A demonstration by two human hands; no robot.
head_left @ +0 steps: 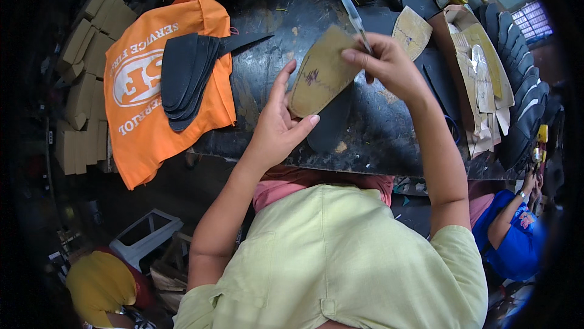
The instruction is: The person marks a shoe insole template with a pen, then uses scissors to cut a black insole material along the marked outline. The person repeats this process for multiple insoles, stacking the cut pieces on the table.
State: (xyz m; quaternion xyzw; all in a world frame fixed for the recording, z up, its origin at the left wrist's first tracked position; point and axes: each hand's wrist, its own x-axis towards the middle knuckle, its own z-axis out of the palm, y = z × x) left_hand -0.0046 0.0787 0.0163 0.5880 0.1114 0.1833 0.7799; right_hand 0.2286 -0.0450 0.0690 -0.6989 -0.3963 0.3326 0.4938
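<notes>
Centrally, a tan insole (320, 73) is held above the dark bench (377, 128), clear of its surface. The insole is a flat, sole-shaped piece with a rounded lower end and a broader upper end; its face is matte olive-tan, with a thin stitched or drawn line running along its length and a small purplish mark near the middle. The left hand (281, 123) supports it from below and from the left: the thumb presses against the lower edge, and the fingers extend upward along the left edge, so this hand is closed lightly on the insole. The right hand (382, 61) pinches the upper right edge of the insole with the thumb across the front, and also grips a clear-barrelled pen (356, 21) that points up and away from the insole. Directly beneath the insole, a black sole piece (330, 123) lies on the bench. To the left, a fanned stack of black soles (185, 76) rests on an orange cloth (140, 116). To the right, a second tan insole (412, 32) lies beside cardboard patterns (480, 79).
</notes>
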